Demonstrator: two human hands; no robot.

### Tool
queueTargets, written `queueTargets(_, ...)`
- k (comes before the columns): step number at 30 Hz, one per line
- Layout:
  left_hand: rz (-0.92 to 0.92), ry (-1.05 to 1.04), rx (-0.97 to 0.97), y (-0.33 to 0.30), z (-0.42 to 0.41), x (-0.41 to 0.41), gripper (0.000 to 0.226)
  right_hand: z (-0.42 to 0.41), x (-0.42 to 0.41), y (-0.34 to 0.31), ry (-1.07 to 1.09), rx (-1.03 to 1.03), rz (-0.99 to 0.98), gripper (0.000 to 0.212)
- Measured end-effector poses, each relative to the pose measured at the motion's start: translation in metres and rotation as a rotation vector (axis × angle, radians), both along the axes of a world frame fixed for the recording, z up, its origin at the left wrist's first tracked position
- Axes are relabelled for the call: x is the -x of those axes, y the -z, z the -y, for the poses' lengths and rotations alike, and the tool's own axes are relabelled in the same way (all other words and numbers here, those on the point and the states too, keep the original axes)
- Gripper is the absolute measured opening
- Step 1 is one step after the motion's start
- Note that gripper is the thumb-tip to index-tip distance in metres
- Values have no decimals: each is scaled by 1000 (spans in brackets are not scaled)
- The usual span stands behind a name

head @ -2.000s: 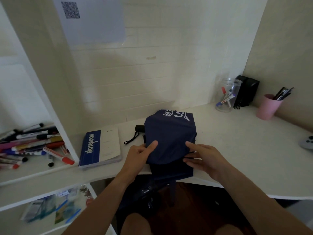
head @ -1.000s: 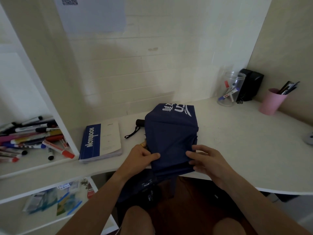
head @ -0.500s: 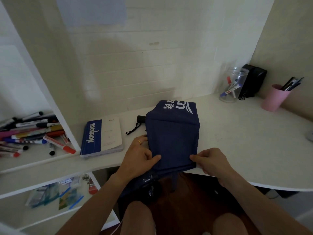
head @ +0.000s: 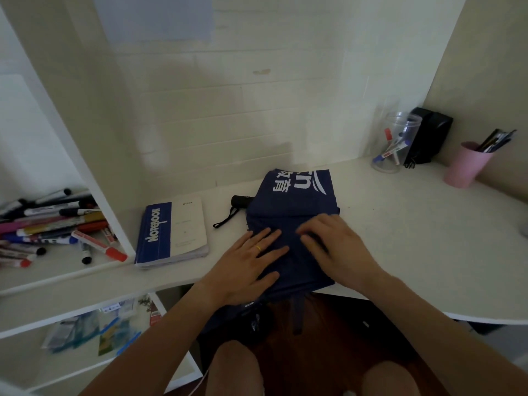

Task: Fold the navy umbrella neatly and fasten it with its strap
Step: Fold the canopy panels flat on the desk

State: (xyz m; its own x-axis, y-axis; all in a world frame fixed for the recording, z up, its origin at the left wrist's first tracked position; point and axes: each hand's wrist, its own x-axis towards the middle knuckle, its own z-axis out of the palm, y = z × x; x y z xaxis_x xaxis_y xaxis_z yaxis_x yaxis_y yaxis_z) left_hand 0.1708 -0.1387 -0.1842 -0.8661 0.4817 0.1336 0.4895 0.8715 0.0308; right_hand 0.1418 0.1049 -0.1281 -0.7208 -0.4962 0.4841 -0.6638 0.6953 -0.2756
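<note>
The white desk carries the navy umbrella, which lies flat near the front edge, its lower fabric spilling off toward the person's lap. Left of the umbrella sits a blue notebook; its black handle and wrist loop poke out on that same side. The left hand presses flat on the umbrella's near-left part, fingers spread wide; the right hand, slightly blurred, lies palm-down on its right, fingers loosely extended, holding nothing. The canopy looks light, soft and slippery, likely to spring open, so pinching panel edges suits it better. The fastening strap cannot be picked out with certainty.
</note>
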Motion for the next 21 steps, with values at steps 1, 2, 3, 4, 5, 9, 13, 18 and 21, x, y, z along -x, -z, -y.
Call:
queueTargets(1, 23, -10, -10, -1, 0, 0, 58, 0, 9, 8, -65, -128, 1, 31)
queueTargets(2, 50, -25, -26, -2, 0, 1, 56, -1, 16, 16, -91, -249, 33, 42)
queueTargets(3, 78, -40, -41, -3, 2, 1, 54, -6, 22, 24, -98, -339, 90, 52)
queueTargets(4, 107, -53, -48, -3, 4, 3, 52, -11, 26, 30, -101, -404, 160, 59)
queueTargets(5, 136, -62, -44, -3, 6, 4, 51, -16, 30, 37, -112, -452, 213, 63)
queueTargets(9, 184, -82, 52, -7, 11, 22, 52, -23, 48, 42, -107, -542, 268, 69)
queueTargets(13, 216, -96, 106, -17, 12, 40, 58, -22, 68, 36, -101, -570, 309, 75)
queueTargets(18, 241, -50, 119, -14, 28, 35, 68, -40, 68, 39, -118, -626, 341, 78)
queueTargets(21, 247, -53, 121, -14, 30, 32, 70, -48, 63, 35, -115, -599, 388, 79)
